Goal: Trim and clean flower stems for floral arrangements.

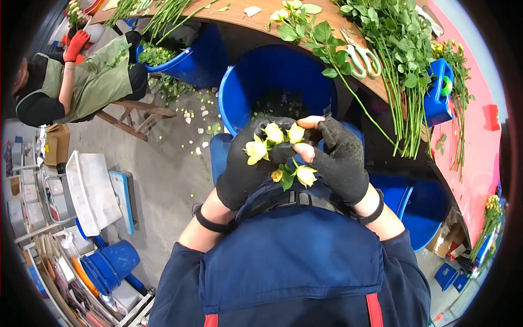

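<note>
In my left hand (247,167), in a black glove, I hold a small bunch of pale yellow roses (274,133), their stems hidden behind the glove. My right hand (341,157), in a black glove with bare thumb and fingertip, pinches at the bloom on the bunch's right side. Lower down, another yellow rose (306,176) and a small darker bud (277,175) hang with a green leaf between my hands. A large blue bin (229,94) with dark green scraps inside stands just beyond my hands.
Scissors (359,57), rose stems (402,106) and a blue container (439,96) lie on the curved wooden table (229,14). A person (81,81) in red gloves sits at the left. Petals dot the floor beside a white crate (92,192) and blue buckets (110,265).
</note>
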The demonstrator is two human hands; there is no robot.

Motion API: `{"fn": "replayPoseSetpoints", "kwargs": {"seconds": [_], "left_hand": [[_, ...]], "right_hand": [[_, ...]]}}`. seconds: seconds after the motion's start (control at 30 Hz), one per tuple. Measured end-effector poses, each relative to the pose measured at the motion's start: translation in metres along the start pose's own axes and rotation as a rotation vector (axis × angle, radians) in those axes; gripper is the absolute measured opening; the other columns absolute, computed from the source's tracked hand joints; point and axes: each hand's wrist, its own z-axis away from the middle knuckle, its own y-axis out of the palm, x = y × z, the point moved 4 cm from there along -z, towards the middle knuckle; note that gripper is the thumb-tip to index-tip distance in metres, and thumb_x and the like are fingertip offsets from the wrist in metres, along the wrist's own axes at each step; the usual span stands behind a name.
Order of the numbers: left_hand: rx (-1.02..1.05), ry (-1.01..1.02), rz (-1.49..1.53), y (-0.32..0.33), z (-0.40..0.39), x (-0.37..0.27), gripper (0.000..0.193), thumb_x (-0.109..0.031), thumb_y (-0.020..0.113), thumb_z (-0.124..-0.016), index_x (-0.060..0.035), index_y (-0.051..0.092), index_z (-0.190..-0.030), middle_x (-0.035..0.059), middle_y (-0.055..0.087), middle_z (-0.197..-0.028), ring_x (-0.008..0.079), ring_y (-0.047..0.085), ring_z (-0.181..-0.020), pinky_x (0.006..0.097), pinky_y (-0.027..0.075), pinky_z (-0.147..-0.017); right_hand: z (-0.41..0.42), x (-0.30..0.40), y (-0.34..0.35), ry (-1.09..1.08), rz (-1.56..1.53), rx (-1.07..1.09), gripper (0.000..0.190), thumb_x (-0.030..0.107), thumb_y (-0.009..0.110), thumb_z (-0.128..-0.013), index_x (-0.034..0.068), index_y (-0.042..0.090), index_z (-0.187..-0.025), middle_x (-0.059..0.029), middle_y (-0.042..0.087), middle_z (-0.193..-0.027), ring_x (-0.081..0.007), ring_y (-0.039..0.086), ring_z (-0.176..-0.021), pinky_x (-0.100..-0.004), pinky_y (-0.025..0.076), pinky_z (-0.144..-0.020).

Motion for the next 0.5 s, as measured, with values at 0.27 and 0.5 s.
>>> {"fn": "replayPoseSetpoints", "kwargs": {"seconds": [0.27, 0.5], "left_hand": [[-0.012, 0.072, -0.070, 0.003, -0.001, -0.004, 0.037, -0.007, 0.074, -0.088, 0.0001, 0.062, -0.123, 0.0106, 0.067, -0.114, 0.0206, 0.065, -0.101, 0.0335, 0.052, -0.087], [0.018, 0.056, -0.004, -0.002, 0.001, -0.001, 0.039, -0.011, 0.075, -0.087, 0.0001, 0.062, -0.122, 0.0115, 0.067, -0.115, 0.0232, 0.065, -0.103, 0.0353, 0.052, -0.088]], "right_hand": [[0.005, -0.003, -0.001, 0.040, -0.030, -0.108, 0.014, 0.006, 0.071, -0.086, 0.001, 0.068, -0.098, -0.0060, 0.068, -0.084, -0.0105, 0.062, -0.076, -0.0260, 0.050, -0.069], [0.007, -0.001, 0.000, 0.096, -0.036, -0.098, 0.009, 0.004, 0.070, -0.085, 0.000, 0.070, -0.093, -0.0095, 0.070, -0.087, -0.0139, 0.065, -0.076, -0.0271, 0.051, -0.069]]}}
